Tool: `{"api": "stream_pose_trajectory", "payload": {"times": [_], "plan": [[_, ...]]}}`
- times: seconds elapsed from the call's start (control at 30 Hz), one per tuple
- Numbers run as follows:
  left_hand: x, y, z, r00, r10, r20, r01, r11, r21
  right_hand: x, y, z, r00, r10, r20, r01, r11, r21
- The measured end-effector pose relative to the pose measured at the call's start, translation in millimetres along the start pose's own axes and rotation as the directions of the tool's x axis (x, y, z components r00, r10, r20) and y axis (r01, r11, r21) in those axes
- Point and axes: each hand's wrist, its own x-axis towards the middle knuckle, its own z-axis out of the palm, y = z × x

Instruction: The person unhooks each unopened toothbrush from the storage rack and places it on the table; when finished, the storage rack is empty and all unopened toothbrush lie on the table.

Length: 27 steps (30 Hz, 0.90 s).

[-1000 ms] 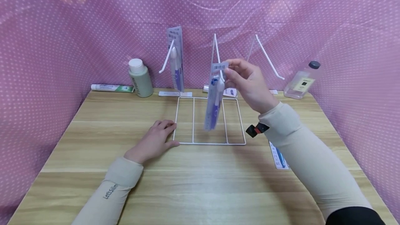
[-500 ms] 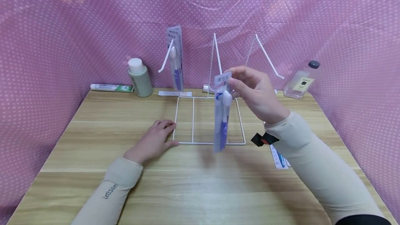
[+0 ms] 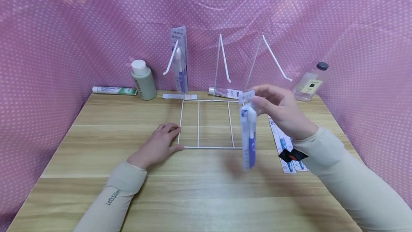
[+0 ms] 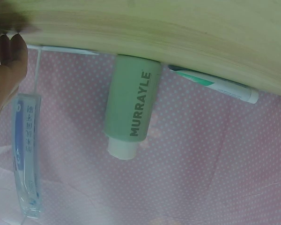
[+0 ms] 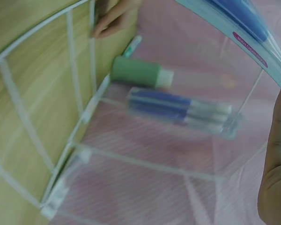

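From the head camera, the right hand pinched the top of a packaged toothbrush, which hung above the counter just right of the white wire rack. The left hand lay flat, fingers relaxed, touching the rack's near left corner.

The left wrist camera showed a green bottle and a toothpaste tube.

The right wrist camera showed the pack's edge beside a right fingertip.
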Motion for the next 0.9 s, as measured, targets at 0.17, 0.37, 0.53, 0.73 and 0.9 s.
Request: {"api": "stream_pose_trajectory", "payload": {"times": [0.17,0.37,0.53,0.73,0.9], "plan": [[-0.5,-0.2,0.2,1.000,-0.005,0.006,0.005,1.000,0.002,-16,11,-25,0.997,0.039,-0.073,-0.032,0.994,0.105],[0.2,-0.4,1.6,1.000,-0.003,0.005,0.003,1.000,-0.001,-33,15,-55,0.990,0.052,-0.130,-0.029,0.984,0.175],[0.4,-0.7,1.6,1.000,0.007,-0.009,-0.007,1.000,-0.007,-42,18,-82,0.980,0.094,-0.175,-0.056,0.976,0.211],[0.2,-0.8,1.0,1.000,0.014,-0.014,-0.014,1.000,-0.001,-47,29,-127,0.951,0.165,-0.263,-0.113,0.972,0.204],[-0.7,-0.9,1.3,1.000,0.017,-0.018,-0.017,1.000,0.011,-50,42,-164,0.894,0.280,-0.351,-0.244,0.959,0.144]]}}
